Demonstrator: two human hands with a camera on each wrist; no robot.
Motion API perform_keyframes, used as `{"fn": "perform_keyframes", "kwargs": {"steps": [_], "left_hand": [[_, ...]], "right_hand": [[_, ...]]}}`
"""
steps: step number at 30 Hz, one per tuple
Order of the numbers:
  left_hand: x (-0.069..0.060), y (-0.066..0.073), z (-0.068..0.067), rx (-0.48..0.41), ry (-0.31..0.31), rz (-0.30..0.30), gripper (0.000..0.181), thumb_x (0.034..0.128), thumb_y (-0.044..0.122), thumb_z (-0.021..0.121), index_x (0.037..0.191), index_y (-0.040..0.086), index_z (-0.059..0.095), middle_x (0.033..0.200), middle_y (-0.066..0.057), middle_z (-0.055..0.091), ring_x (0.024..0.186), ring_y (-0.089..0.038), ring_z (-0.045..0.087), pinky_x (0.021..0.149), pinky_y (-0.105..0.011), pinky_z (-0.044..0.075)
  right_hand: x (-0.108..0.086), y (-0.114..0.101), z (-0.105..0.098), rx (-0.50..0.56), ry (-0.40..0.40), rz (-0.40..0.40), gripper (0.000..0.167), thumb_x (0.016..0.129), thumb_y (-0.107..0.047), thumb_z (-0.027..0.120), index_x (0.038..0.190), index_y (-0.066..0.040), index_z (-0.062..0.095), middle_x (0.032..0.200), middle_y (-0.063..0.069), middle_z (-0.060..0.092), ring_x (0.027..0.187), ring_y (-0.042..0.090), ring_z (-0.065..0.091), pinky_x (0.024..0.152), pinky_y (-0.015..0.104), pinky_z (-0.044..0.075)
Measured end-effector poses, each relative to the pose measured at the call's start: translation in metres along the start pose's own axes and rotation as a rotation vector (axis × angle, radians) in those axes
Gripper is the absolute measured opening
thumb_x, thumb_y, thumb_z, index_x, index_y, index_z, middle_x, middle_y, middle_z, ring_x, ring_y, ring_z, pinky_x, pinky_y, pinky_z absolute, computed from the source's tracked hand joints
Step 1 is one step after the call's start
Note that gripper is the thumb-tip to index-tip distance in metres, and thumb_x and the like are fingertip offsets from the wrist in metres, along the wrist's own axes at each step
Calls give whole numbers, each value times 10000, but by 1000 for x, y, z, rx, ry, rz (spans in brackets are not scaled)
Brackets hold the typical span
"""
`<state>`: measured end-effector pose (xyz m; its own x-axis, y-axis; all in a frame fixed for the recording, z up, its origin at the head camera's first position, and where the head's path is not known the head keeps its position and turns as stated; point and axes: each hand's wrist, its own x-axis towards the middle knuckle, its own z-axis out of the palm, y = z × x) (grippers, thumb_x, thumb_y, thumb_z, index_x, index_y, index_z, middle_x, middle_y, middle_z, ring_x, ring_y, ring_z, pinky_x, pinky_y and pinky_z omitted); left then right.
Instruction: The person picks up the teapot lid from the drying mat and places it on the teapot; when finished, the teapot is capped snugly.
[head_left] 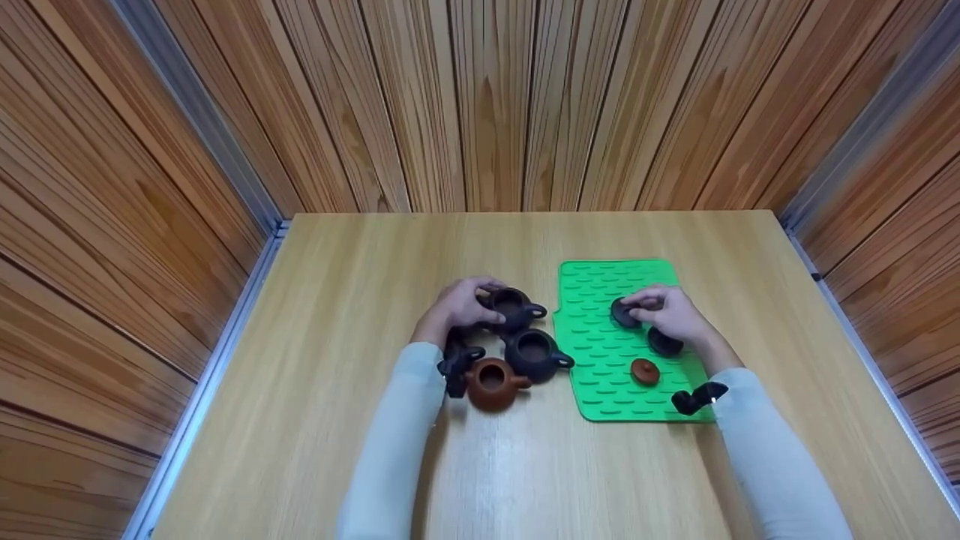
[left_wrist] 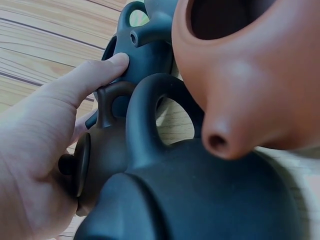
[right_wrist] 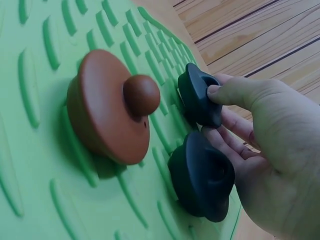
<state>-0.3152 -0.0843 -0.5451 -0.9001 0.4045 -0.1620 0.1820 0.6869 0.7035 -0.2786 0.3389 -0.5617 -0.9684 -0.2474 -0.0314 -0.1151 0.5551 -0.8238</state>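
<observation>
My left hand [head_left: 469,301] holds an uncovered black teapot [head_left: 519,309] at the far side of a tight group; its thumb presses the teapot near the rim and the other fingers are mostly hidden. Near that hand stand a dark brown lidded teapot [left_wrist: 107,162] and a black lidded teapot [left_wrist: 215,190]. An orange-brown teapot [head_left: 484,396] and another black teapot [head_left: 534,367], both uncovered, complete the group. Over the green mat [head_left: 600,397], my right hand [head_left: 675,313] pinches a black lid [right_wrist: 197,95] between thumb and fingers. A second black lid [right_wrist: 205,175] and an orange-brown lid [right_wrist: 107,110] lie nearer me.
The ribbed mat covers part of the right side of the wooden table [head_left: 300,420]. Wood-plank walls [head_left: 487,105] enclose the back and both sides. A black device [head_left: 699,397] sits at my right sleeve's cuff.
</observation>
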Motion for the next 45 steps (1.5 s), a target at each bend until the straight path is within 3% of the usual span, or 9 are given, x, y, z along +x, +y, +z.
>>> {"fn": "perform_keyframes", "kwargs": {"steps": [7, 12, 26, 37, 42, 45], "left_hand": [[1, 0, 0, 12, 7, 12, 570, 941, 281, 932, 1474, 253, 732, 1542, -66, 737, 1484, -325, 649, 1275, -497, 479], [1, -1, 1, 1, -3, 3, 584, 937, 283, 936, 1481, 250, 725, 1555, -68, 725, 1485, -331, 644, 1275, -507, 475], [2, -2, 3, -14, -2, -8, 582, 932, 282, 941, 1472, 249, 729, 1555, -66, 724, 1472, -328, 650, 1261, -502, 484], [1, 1, 1, -42, -20, -20, 607, 925, 229, 949, 1484, 207, 714, 1566, -98, 712, 1486, -339, 638, 1267, -505, 483], [1, 1, 2, -8, -12, -9, 649, 906, 259, 967, 1498, 228, 705, 1566, -75, 717, 1502, -334, 625, 1283, -513, 461], [1, 1, 3, 20, -2, 8, 654, 903, 274, 968, 1501, 237, 707, 1560, -61, 724, 1505, -330, 624, 1294, -522, 438]], "right_hand": [[3, -8, 7, -1, 47, 3, 267, 1052, -50, 759, 1300, 36, 806, 1371, 289, 686, 1191, 310, 633, 930, 174, 469], [4, -16, 15, -10, 63, -41, 240, 1017, -7, 778, 1246, 45, 825, 1336, 296, 698, 1203, 402, 647, 947, 224, 476], [6, -36, 36, 6, 88, -50, 216, 1021, -36, 787, 1226, -21, 851, 1294, 254, 711, 1169, 361, 668, 925, 200, 497], [15, -57, 54, 12, 88, -75, 212, 999, -6, 788, 1198, -25, 860, 1299, 256, 710, 1152, 369, 678, 933, 251, 517], [20, -66, 60, 38, 83, -85, 214, 996, 4, 786, 1197, -10, 856, 1290, 270, 702, 1131, 374, 691, 865, 178, 537], [23, -72, 64, 40, 87, -92, 222, 986, 17, 780, 1192, -8, 858, 1288, 273, 704, 1121, 378, 696, 870, 197, 550]]}}
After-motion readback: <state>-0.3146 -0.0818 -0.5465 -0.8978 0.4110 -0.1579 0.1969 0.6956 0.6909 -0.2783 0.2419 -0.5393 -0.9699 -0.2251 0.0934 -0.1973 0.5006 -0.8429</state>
